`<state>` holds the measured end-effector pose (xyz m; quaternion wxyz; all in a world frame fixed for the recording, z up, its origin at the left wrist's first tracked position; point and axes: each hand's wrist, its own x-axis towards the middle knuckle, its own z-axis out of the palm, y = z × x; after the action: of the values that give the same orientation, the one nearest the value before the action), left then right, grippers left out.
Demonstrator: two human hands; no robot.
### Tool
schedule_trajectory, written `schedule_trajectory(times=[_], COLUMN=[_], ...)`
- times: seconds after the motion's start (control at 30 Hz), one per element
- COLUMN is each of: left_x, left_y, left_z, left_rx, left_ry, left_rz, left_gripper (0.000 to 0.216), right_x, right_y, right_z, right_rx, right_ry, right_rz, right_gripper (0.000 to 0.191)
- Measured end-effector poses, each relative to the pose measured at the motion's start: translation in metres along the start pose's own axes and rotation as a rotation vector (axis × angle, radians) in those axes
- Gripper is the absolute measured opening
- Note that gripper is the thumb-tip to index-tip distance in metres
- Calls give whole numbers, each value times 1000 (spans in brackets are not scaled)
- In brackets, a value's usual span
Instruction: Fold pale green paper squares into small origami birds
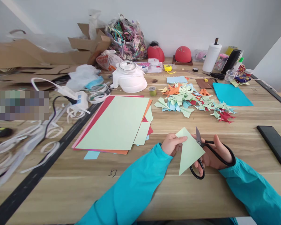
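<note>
My left hand (pixel 172 143) pinches a pale green paper triangle (pixel 189 151) by its upper left part, thumb on top. Around the black handles of a pair of scissors (pixel 210 143) my right hand (pixel 213 156) is closed, with the handle loops spread. The scissors' blades point up and away, spread apart at the paper's right edge; part of one blade is hidden behind the paper. Left of my hands lies a stack of coloured sheets (pixel 114 122), light green on top over red, orange and pink. Beyond my hands lies a pile of cut and folded paper shapes (pixel 180 98).
A phone (pixel 275 145) lies at the right. Behind the pile are a blue sheet (pixel 233 94), a yellow tape measure (pixel 168 68) and a white bottle-like roll (pixel 212 57). White cables, a power strip (pixel 81 100) and cardboard (pixel 37 54) occupy the left side, beyond a black strip.
</note>
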<state>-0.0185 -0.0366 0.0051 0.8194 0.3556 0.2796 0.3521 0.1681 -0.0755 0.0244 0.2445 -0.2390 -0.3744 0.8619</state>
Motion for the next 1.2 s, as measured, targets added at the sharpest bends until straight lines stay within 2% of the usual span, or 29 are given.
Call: schedule_trajectory(times=[0.23, 0.43, 0.53, 0.63, 0.73, 0.83, 0.97, 1.1, 1.2], left_x=[0, 1, 3, 5, 6, 7, 9, 11, 9], left_y=[1, 0, 3, 4, 1, -3, -2, 3, 7], left_z=[7, 4, -2, -7, -8, -4, 0, -2, -3], left_rx=[-94, -99, -131, -137, -100, -95, -98, -36, 24], left_ry=[10, 7, 152, 319, 312, 269, 248, 260, 299], left_rz=[58, 36, 45, 50, 53, 66, 99, 195, 243], left_gripper=[36, 36, 28, 22, 23, 27, 33, 56, 42], right_x=[1, 1, -2, -8, -11, -9, -5, -4, -4], right_y=[-1, -3, -13, -26, -31, -23, -10, -7, -8], right_z=[2, 4, 3, 0, -2, -1, -1, -2, -2], right_rx=[9, 9, -6, -2, 0, -14, -62, -78, -79], right_ry=[12, -2, 57, 225, 232, 199, 238, 205, 214], right_rz=[-47, -53, -85, -212, -212, -208, -265, -234, -241], right_gripper=[96, 97, 97, 92, 90, 88, 85, 89, 87])
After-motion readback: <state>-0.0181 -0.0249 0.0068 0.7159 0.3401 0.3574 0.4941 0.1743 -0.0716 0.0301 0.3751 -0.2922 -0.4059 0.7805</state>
